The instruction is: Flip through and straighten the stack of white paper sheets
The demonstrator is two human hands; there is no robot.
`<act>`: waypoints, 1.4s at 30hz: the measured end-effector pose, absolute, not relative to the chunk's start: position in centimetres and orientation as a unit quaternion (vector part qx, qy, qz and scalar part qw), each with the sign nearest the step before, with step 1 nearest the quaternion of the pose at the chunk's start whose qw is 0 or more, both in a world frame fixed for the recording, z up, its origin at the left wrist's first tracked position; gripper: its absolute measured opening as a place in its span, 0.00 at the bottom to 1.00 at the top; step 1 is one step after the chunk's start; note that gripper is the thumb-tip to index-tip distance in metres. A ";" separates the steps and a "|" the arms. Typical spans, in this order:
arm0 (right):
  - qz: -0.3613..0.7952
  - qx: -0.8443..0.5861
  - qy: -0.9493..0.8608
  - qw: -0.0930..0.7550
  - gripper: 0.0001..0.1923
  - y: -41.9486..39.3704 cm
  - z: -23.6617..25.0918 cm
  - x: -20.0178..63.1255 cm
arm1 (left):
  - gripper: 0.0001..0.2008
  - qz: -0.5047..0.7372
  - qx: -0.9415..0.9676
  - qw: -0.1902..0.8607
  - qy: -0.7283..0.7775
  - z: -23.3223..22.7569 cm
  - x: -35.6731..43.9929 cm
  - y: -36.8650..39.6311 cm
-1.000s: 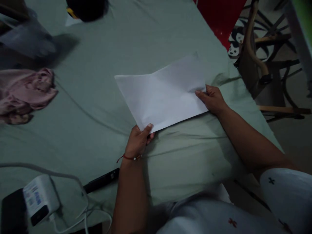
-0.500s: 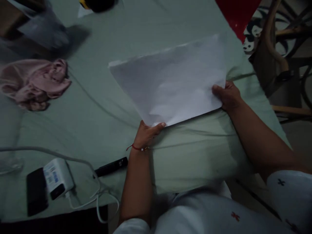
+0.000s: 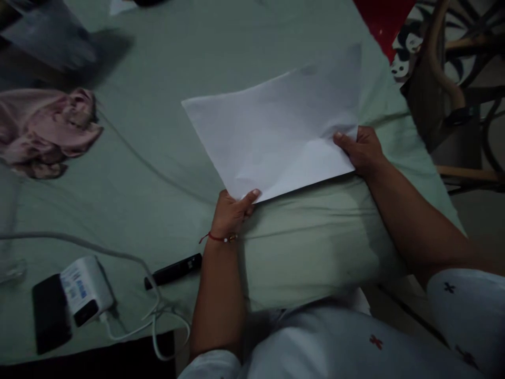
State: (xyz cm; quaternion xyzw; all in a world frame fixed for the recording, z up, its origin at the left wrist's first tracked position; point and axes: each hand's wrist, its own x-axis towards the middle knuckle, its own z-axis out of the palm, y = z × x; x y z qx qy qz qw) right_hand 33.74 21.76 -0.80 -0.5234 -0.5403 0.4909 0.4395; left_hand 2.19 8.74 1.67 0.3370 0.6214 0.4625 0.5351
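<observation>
Both hands grip one white sheet of paper [image 3: 276,131] over a bed covered in a pale green sheet [image 3: 189,68]. Left hand [image 3: 232,213] pinches the paper's near-left corner, thumb on top at the edge, fingers under; a red thread bracelet [image 3: 216,238] sits on that wrist. Right hand [image 3: 361,150] pinches the near-right edge, thumb on top, fingers hidden behind the paper. Paper is mostly flat, near edge lifted just off the bedsheet with a dark shadow line under it; far-right corner rises and looks blurred. A soft crease runs across the middle; whether it is one sheet or folded double, cannot tell. Bedsheet is wrinkled, long folds running under the paper. Left of the paper, well apart: a crumpled pink cloth [image 3: 43,131] near the bed's left edge. Near-left area: a white adapter [image 3: 84,289] with a blue-printed label, white cable [image 3: 130,321] looping out of it, a black phone [image 3: 49,318] just beside it on the left, and a slim black remote-like bar [image 3: 173,269] lying just left of the left forearm. Top left is a blurred grey item [image 3: 47,34], cannot identify. Off the bed's right side: a wooden chair [image 3: 437,89], with a red object [image 3: 381,18] and a panda-print surface [image 3: 406,47] beyond the far-right corner. Person wears a white top with small red and dark cross marks [image 3: 374,342].
</observation>
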 end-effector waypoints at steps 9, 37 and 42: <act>0.524 -0.503 -0.505 0.467 0.29 21.6 0.1 33.4 | 0.26 0.489 0.307 0.538 0.614 2.0 2.5 8.6; 0.523 -0.515 -0.457 0.503 0.13 22.2 0.2 32.9 | 0.22 0.563 0.291 0.539 0.555 2.1 1.6 9.7; 0.530 -0.512 -0.456 0.499 0.14 22.0 0.4 33.0 | 0.24 0.577 0.300 0.494 0.577 1.6 2.4 9.7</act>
